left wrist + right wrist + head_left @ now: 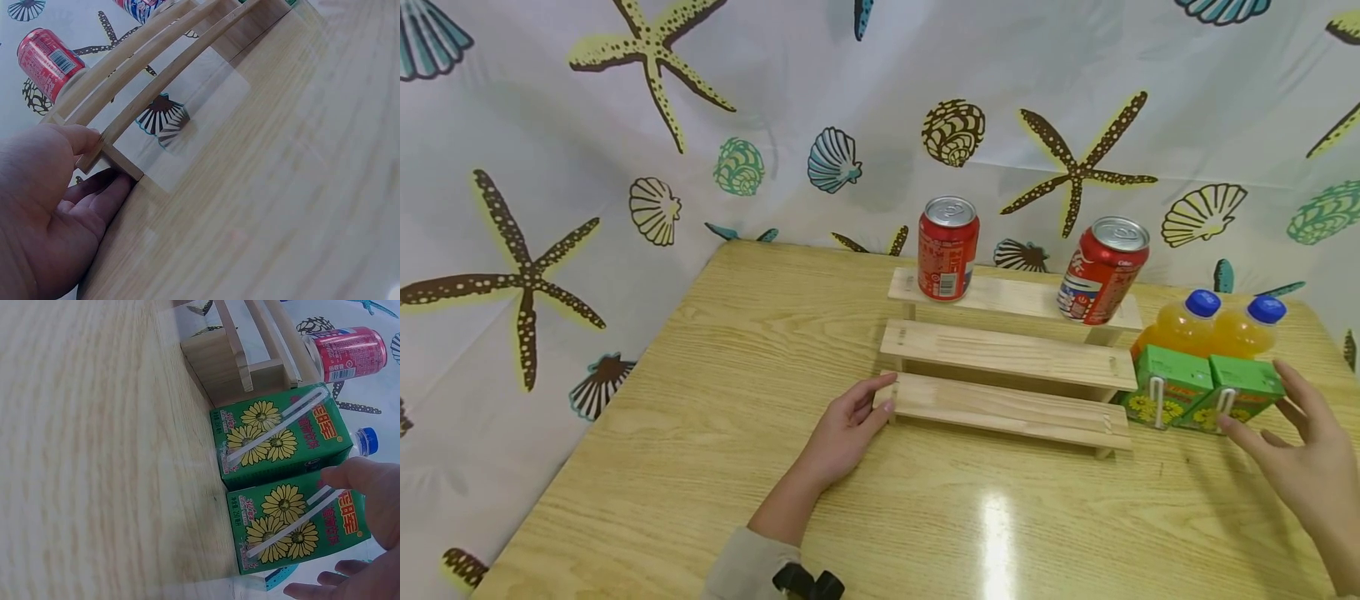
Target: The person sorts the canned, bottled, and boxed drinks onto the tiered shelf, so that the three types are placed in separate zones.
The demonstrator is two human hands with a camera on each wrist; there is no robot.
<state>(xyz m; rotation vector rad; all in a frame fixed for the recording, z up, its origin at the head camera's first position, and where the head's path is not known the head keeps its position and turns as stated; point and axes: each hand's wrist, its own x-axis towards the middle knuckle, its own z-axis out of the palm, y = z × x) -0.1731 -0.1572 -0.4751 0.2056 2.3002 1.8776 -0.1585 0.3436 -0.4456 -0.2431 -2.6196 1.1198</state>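
Note:
A three-tier wooden rack (pixel 1007 354) stands on the table. My left hand (pixel 842 437) grips the left end of its lowest tier; the left wrist view shows that hand (pixel 50 206) with the thumb over the slat (pixel 169 75) and fingers below. Two green drink cartons (pixel 1172 387) (pixel 284 515) stand side by side at the rack's right end. Around the right-hand carton, my right hand (pixel 1307 454) has its fingers spread, the thumb over the front and a finger by the top corner. In the right wrist view, the hand's (pixel 369 519) lower fingers are apart from the carton.
Red cans (pixel 949 250) (pixel 1103 271) stand on the top tier, the right one tilted. Behind the cartons are two orange drink bottles (pixel 1243 333) with blue caps. A patterned cloth (pixel 880 100) hangs behind the wooden table (pixel 700 417).

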